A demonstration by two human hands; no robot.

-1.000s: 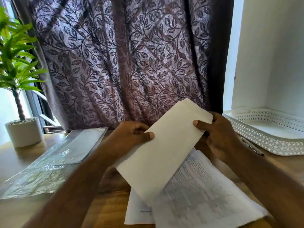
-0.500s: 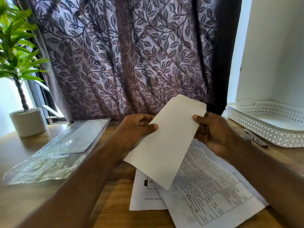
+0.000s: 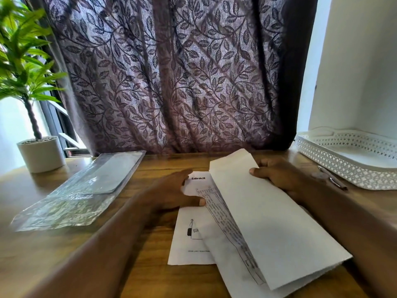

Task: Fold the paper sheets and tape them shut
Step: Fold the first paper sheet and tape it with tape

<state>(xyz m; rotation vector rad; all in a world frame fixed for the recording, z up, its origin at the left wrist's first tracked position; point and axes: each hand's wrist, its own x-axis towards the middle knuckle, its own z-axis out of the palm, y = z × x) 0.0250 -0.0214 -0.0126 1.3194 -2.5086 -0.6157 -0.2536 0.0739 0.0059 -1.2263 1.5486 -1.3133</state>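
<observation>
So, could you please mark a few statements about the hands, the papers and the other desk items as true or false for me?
1. The right hand holds the folded white paper. True.
2. The left hand grips the pen. False: it rests on the printed sheet, and the pen lies on the table beside the white tray.
3. The clear plastic bag lies in the white tray. False: it lies on the wooden table, on the left.
4. The potted plant stands at the table's far left. True.
</observation>
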